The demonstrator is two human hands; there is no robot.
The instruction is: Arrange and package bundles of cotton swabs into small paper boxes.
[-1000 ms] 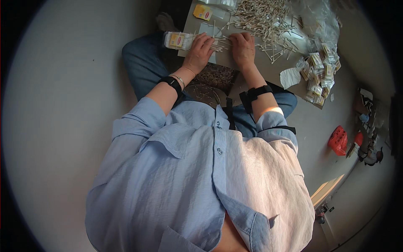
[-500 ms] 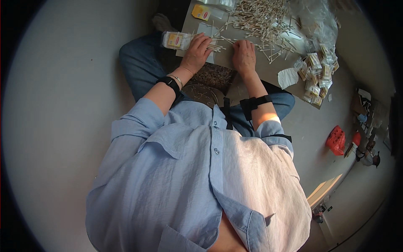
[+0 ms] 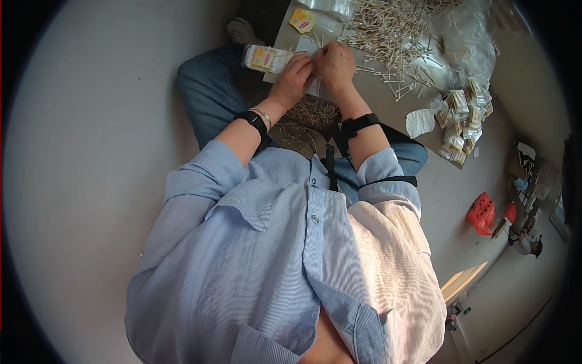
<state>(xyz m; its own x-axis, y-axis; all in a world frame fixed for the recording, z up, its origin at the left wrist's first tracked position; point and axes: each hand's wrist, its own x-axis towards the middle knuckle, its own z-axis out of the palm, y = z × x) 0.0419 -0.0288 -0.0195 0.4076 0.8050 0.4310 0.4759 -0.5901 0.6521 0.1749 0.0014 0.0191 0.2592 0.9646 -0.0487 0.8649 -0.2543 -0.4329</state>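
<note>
Head view: left hand (image 3: 295, 77) and right hand (image 3: 336, 65) sit close at twelve o'clock; I can't tell either grip's state. A knock could scatter loose swabs (image 3: 391, 29) at one o'clock.

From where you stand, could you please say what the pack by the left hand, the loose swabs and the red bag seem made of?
Pack: probably clear, glossy plastic, since its inside shows through. Loose swabs: pale, matte sticks, perhaps wood or paper, with whitish tips that could be cotton. Red bag: likely thin, slightly shiny plastic, judging by its creases.
</note>
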